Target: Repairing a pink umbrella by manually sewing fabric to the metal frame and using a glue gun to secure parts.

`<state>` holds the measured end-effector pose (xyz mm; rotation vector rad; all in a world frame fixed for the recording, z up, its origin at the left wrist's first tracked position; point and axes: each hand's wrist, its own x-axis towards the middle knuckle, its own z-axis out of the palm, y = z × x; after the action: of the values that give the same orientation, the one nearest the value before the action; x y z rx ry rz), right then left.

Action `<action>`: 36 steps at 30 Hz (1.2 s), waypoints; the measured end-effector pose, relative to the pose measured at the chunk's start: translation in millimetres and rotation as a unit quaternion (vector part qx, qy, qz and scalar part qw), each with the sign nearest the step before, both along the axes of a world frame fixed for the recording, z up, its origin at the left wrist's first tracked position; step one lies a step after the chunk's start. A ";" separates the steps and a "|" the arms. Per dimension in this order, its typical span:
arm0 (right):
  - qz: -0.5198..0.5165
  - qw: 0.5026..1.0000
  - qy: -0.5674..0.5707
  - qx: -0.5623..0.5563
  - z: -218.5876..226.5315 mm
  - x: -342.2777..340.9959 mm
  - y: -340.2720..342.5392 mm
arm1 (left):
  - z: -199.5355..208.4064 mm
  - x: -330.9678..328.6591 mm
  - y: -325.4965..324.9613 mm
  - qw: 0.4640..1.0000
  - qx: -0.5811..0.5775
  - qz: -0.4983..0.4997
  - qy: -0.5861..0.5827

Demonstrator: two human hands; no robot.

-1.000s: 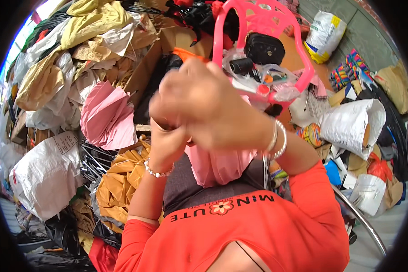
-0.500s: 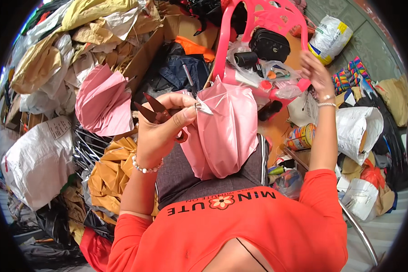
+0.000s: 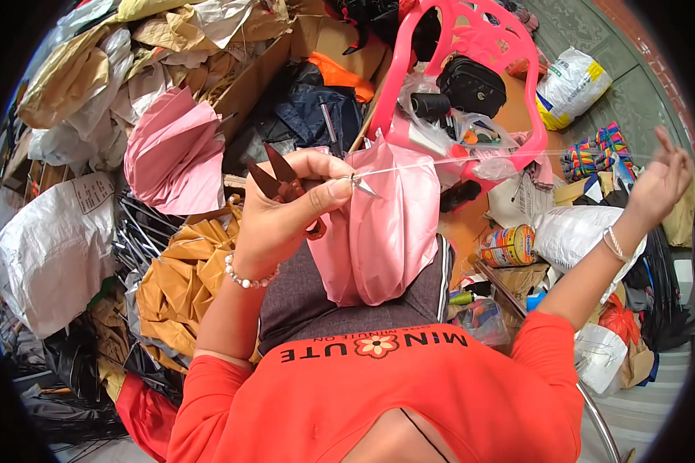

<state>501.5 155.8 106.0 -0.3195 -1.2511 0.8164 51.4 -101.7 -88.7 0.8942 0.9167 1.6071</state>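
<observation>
My left hand (image 3: pixel 305 193) is closed, with dark red scissors (image 3: pixel 282 181) tucked in it, their blades spread and pointing up and away. Its thumb and forefinger pinch the top of gathered pink fabric (image 3: pixel 394 231), where a small shiny pointed bit (image 3: pixel 365 187) shows. The fabric hangs over my lap. From that pinch a thin white thread (image 3: pixel 471 159) stretches taut to the right. My right hand (image 3: pixel 664 181), raised at the far right and slightly blurred, has its fingers bent at the thread's other end.
Ahead stands a pink plastic chair (image 3: pixel 539 116) bearing a black pouch (image 3: pixel 472 85) and a dark thread spool (image 3: pixel 430 105). Another pleated pink cloth (image 3: pixel 174 154) lies left, by brown cloth (image 3: pixel 189 285) and thin rods (image 3: pixel 143 239). A white-and-yellow sack (image 3: pixel 571 89) and a colourful bundle (image 3: pixel 598 150) lie right.
My right hand has swung outward to the right, drawing the white thread into a long straight line. My left hand keeps its pinch and the scissors, with only a slight shift.
</observation>
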 end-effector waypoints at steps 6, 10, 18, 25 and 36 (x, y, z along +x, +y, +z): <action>-0.376 0.843 -0.331 0.198 30.7 18.2 32.0 | 21.5 6.1 -6.7 0.995 -0.036 -0.073 0.053; 0.114 0.891 -0.423 0.116 -63.1 -159.8 -88.2 | 12.9 8.5 -3.8 0.999 -0.032 -0.001 0.016; 0.086 0.805 -0.579 0.098 -114.0 -252.5 -177.7 | 15.1 14.3 -1.0 0.998 0.036 -0.015 -0.039; 0.092 0.806 -0.580 0.072 -118.3 -247.4 -175.6 | 6.2 11.6 -0.6 0.997 0.026 -0.008 -0.067; 0.100 0.820 -0.561 0.057 -123.2 -250.2 -174.4 | 2.8 10.1 0.4 0.999 0.024 -0.001 -0.044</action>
<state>251.3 -18.6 -17.2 -0.6229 -2.4689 0.7139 61.5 -101.2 -85.9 0.8506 0.8194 1.6603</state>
